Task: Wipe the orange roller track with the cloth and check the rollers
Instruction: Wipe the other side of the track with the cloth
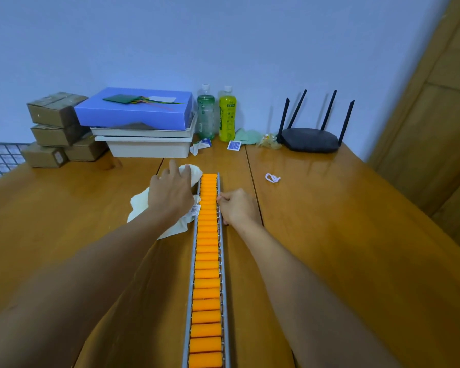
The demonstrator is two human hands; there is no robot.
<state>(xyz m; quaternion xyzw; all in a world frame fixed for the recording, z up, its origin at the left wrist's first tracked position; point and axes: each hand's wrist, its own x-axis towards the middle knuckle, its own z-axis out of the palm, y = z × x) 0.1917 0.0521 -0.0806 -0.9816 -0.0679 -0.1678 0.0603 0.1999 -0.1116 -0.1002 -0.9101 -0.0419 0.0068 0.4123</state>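
Observation:
The orange roller track [207,261], a long metal channel full of orange rollers, runs down the middle of the wooden table [329,235] from the near edge to mid-table. A cream cloth [141,208] with a barcode tag lies crumpled just left of the track's far part. My left hand [170,192] lies on top of the cloth, fingers bent over it, beside the left rail. My right hand [237,205] is on the right rail, fingers curled against the metal side near the far end.
At the back stand cardboard boxes [56,128], stacked white trays [149,144] with a blue box [136,110] on top, two bottles [217,115] and a black router [311,139]. A small white loop [272,178] lies right of the track. A wooden door [436,102] is on the right.

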